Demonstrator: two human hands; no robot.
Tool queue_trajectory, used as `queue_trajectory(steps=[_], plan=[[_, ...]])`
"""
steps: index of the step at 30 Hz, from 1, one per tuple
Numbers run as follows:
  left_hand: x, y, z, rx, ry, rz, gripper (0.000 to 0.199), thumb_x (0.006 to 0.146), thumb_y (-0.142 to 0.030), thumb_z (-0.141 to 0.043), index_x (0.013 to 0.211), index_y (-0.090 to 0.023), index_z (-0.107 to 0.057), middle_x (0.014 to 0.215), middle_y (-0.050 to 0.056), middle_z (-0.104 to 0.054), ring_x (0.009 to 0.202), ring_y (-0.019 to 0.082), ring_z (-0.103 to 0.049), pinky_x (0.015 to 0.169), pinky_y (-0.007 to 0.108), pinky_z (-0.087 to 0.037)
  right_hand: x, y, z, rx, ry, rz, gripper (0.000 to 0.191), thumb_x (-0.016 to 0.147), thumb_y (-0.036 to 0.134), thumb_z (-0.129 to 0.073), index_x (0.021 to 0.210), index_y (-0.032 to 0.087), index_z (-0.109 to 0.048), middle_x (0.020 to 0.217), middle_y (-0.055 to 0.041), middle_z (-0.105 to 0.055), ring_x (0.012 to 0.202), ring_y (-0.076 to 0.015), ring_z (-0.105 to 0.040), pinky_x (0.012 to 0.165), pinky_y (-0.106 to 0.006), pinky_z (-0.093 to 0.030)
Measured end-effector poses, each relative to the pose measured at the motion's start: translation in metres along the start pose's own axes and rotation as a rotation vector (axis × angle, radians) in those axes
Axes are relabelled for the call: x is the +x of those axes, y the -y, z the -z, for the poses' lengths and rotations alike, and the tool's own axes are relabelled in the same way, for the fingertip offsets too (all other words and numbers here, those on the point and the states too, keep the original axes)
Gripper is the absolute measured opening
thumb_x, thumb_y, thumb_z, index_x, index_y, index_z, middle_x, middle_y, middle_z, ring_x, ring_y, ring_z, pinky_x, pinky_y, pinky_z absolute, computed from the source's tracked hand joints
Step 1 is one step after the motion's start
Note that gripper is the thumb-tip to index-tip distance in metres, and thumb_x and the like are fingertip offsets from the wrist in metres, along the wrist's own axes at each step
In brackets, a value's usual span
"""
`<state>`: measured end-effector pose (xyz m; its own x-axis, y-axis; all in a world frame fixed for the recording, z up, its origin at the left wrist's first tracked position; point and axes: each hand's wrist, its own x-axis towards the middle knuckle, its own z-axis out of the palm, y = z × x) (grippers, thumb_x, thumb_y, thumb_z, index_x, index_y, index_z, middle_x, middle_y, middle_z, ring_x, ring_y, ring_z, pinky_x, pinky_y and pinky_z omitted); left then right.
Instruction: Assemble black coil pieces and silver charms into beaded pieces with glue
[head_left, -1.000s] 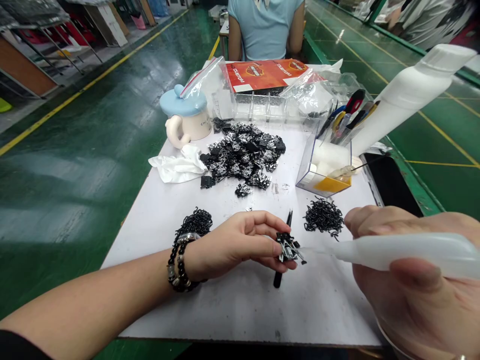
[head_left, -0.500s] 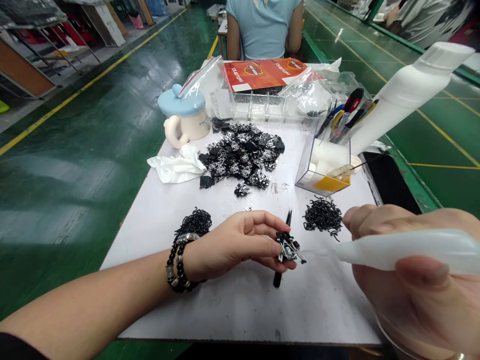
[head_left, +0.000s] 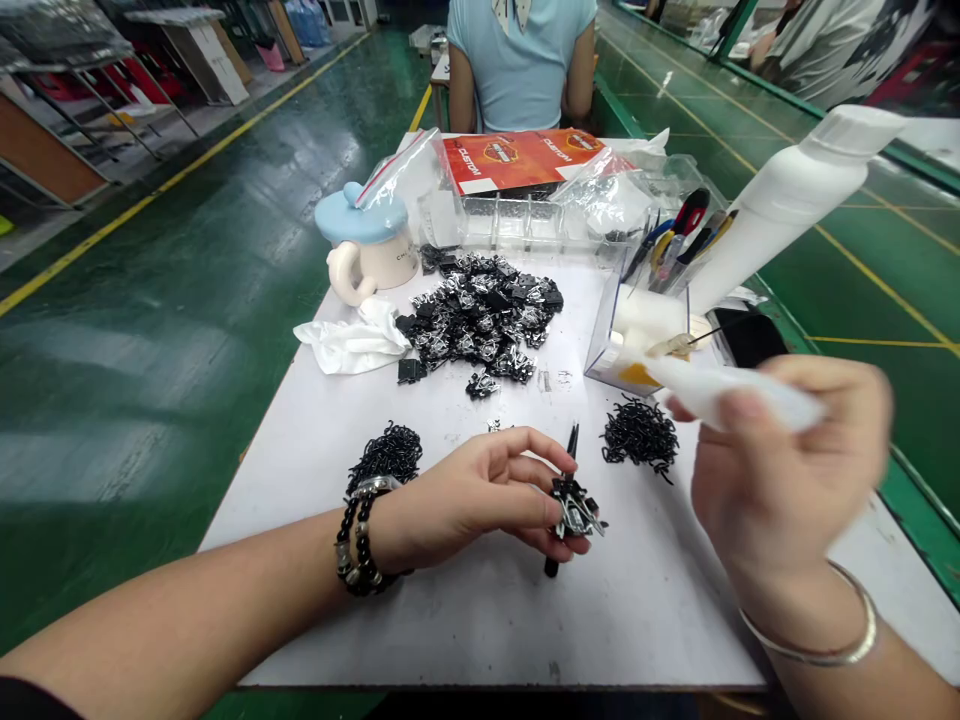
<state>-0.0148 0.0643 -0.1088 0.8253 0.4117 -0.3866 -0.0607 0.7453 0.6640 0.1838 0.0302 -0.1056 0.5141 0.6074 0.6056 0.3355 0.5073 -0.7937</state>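
My left hand [head_left: 480, 495] pinches a slim black tool [head_left: 551, 566] with a cluster of black-and-silver metal clips [head_left: 576, 512] on it. My right hand [head_left: 780, 470], blurred by motion, grips a white squeeze bottle [head_left: 720, 392] with a thin tip, well to the right of the clips. Black wire hooks lie in a pile [head_left: 640, 436] near that hand, and a second pile [head_left: 386, 458] sits just beyond my left wrist. A larger heap of black-and-silver clips [head_left: 480, 325] lies farther up the white table [head_left: 480, 630].
A clear box of tools [head_left: 637, 340] and a tall white bottle [head_left: 780, 205] stand at the right. A blue-lidded mug [head_left: 364, 240], a white cloth [head_left: 349, 345], plastic bags and a red printed card [head_left: 517, 160] sit farther up. Beyond the table sits a co-worker in a light blue top [head_left: 521, 70].
My right hand has lifted the squeeze bottle up and away from the clips, turning it toward the far right of the table. My left hand and the tool have stayed nearly still.
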Motion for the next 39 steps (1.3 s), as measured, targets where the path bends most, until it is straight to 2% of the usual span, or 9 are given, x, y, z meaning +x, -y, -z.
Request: queue_trajectory(steps=[5, 11, 15, 18, 20, 22, 30, 34, 39], plan=[[-0.002, 0.01, -0.008, 0.009, 0.078, 0.083, 0.028, 0.071, -0.018, -0.075, 0.094, -0.014, -0.06, 0.088, 0.007, -0.067, 0.075, 0.018, -0.071, 0.067, 0.029, -0.057, -0.002, -0.031, -0.013, -0.379, 0.442, -0.171, 0.026, 0.075, 0.022, -0.066, 0.086, 0.024, -0.042, 0.081, 0.0004, -0.052, 0.074, -0.0161, -0.056, 0.068, -0.032, -0.046], [-0.008, 0.03, -0.019, -0.047, 0.183, 0.206, 0.025, 0.072, -0.016, -0.07, 0.096, -0.015, -0.062, 0.082, 0.001, -0.063, 0.069, 0.013, -0.069, 0.066, 0.026, -0.056, -0.008, -0.046, -0.024, -0.55, 0.572, -0.26, 0.034, 0.075, 0.027, -0.063, 0.096, 0.022, -0.037, 0.082, -0.0038, -0.059, 0.069, -0.0206, -0.06, 0.063, -0.035, -0.048], [-0.006, 0.042, -0.018, -0.065, 0.259, 0.204, 0.027, 0.07, -0.011, -0.066, 0.097, -0.016, -0.062, 0.08, -0.001, -0.061, 0.061, 0.009, -0.067, 0.062, 0.023, -0.055, -0.013, -0.031, -0.013, -0.646, 0.479, 0.003, 0.031, 0.077, 0.028, -0.064, 0.097, 0.02, -0.042, 0.091, -0.0066, -0.056, 0.078, -0.0209, -0.055, 0.07, -0.037, -0.046], [-0.004, 0.048, -0.017, -0.033, 0.285, 0.227, 0.027, 0.069, -0.01, -0.067, 0.095, -0.017, -0.061, 0.077, -0.002, -0.064, 0.058, 0.007, -0.065, 0.061, 0.02, -0.052, -0.02, -0.021, -0.014, -0.631, 0.734, 0.227, 0.01, 0.084, 0.02, -0.057, 0.092, 0.021, -0.051, 0.087, -0.005, -0.055, 0.082, -0.0205, -0.051, 0.075, -0.038, -0.041], [-0.004, 0.049, -0.016, 0.002, 0.285, 0.261, 0.028, 0.067, -0.011, -0.069, 0.094, -0.016, -0.062, 0.072, -0.003, -0.065, 0.057, 0.007, -0.064, 0.062, 0.019, -0.051, -0.026, -0.017, -0.019, -0.599, 0.966, 0.232, 0.007, 0.085, 0.019, -0.056, 0.091, 0.021, -0.056, 0.09, -0.0051, -0.055, 0.085, -0.0208, -0.049, 0.076, -0.039, -0.038], [-0.004, 0.05, -0.017, 0.035, 0.273, 0.288, 0.031, 0.066, -0.013, -0.072, 0.095, -0.016, -0.063, 0.068, -0.004, -0.066, 0.057, 0.007, -0.063, 0.064, 0.019, -0.05, -0.031, -0.016, -0.025, -0.606, 1.072, 0.199, 0.008, 0.085, 0.021, -0.059, 0.092, 0.022, -0.061, 0.094, -0.0055, -0.055, 0.085, -0.0212, -0.047, 0.074, -0.038, -0.036], [-0.001, 0.042, -0.013, 0.199, 0.296, 0.361, 0.069, 0.04, -0.013, -0.09, 0.104, -0.02, -0.066, 0.069, -0.006, -0.065, 0.061, 0.008, -0.06, 0.063, 0.019, -0.049, -0.04, -0.02, -0.037, -0.615, 1.059, 0.218, 0.01, 0.084, 0.027, -0.062, 0.088, 0.019, -0.066, 0.092, -0.0072, -0.056, 0.082, -0.0215, -0.044, 0.07, -0.035, -0.032], [-0.001, 0.036, -0.013, 0.373, 0.25, 0.352, 0.074, 0.041, -0.02, -0.09, 0.111, -0.02, -0.065, 0.066, -0.005, -0.063, 0.065, 0.012, -0.061, 0.061, 0.023, -0.052, -0.041, -0.02, -0.038, -0.608, 1.045, 0.207, 0.01, 0.086, 0.025, -0.058, 0.085, 0.019, -0.066, 0.089, -0.0064, -0.056, 0.08, -0.0202, -0.044, 0.071, -0.035, -0.031], [-0.002, 0.039, -0.014, 0.408, 0.212, 0.283, 0.069, 0.044, -0.021, -0.088, 0.109, -0.02, -0.065, 0.067, -0.004, -0.062, 0.064, 0.012, -0.06, 0.065, 0.025, -0.052, -0.038, -0.021, -0.034, -0.578, 1.037, 0.163, 0.01, 0.086, 0.024, -0.058, 0.085, 0.022, -0.067, 0.089, -0.0055, -0.055, 0.081, -0.0197, -0.045, 0.072, -0.035, -0.033]])
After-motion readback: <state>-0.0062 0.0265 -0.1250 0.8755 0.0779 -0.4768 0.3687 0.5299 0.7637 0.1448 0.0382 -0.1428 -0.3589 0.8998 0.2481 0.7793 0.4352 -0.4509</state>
